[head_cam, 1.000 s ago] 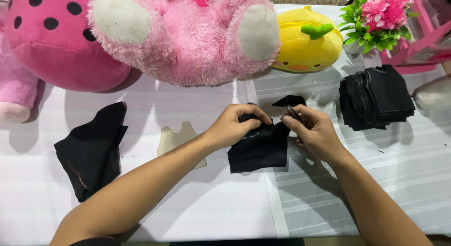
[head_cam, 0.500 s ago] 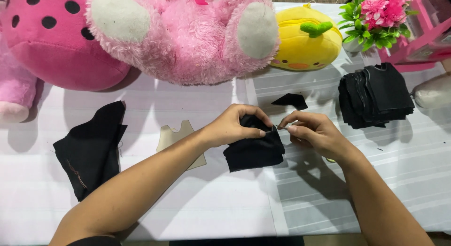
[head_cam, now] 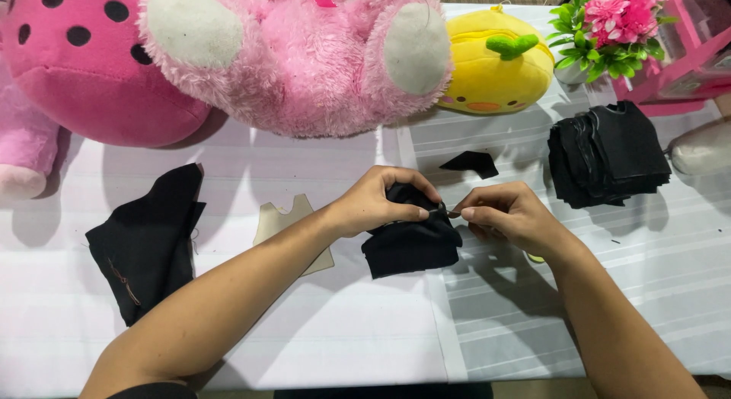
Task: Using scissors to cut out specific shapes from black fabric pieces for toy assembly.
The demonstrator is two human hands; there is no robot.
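Head view, left hand [head_cam: 381,205] gripping black cloth [head_cam: 411,243], right hand [head_cam: 506,216] pinching

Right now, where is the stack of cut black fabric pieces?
In the head view, the stack of black fabric pieces sits at the table's far right, beyond the right hand, just below the pink flowers.

White-clothed table [head_cam: 365,346]: plush toys [head_cam: 297,56], black fabric [head_cam: 148,239].
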